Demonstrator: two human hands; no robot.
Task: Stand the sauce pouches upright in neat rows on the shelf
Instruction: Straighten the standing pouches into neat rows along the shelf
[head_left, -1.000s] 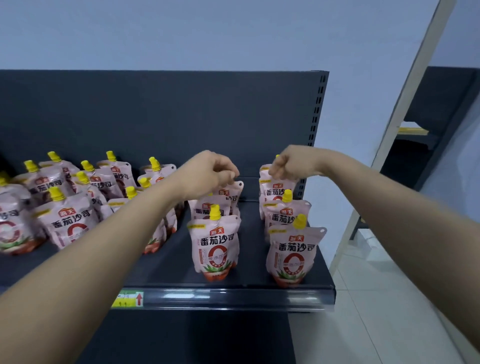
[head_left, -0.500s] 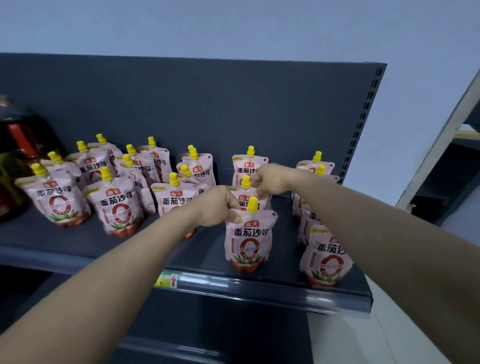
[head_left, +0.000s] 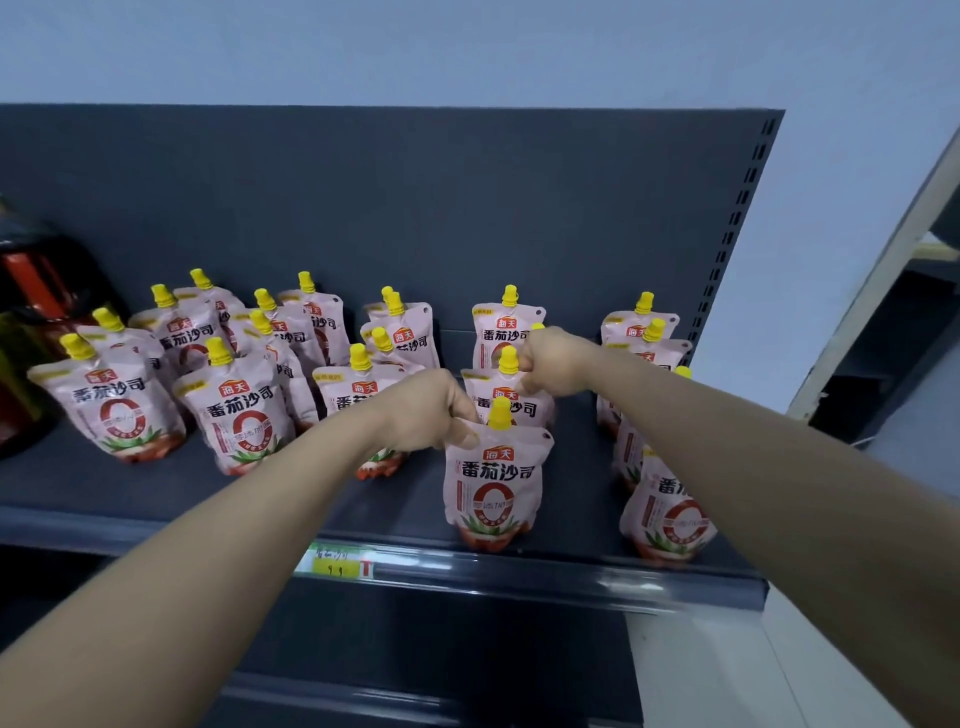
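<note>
Both pinching — left hand (head_left: 431, 410) front pouch (head_left: 493, 483), right hand (head_left: 550, 364) the pouch behind (head_left: 506, 402).

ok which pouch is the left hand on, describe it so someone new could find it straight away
Start at the yellow price tag on the shelf's front rail; just right of it stands a lone front pouch, the head of a three-deep column. The left hand pinches its top left corner. Unlike its neighbours, its whole label faces you unblocked, nearest the edge.
</note>
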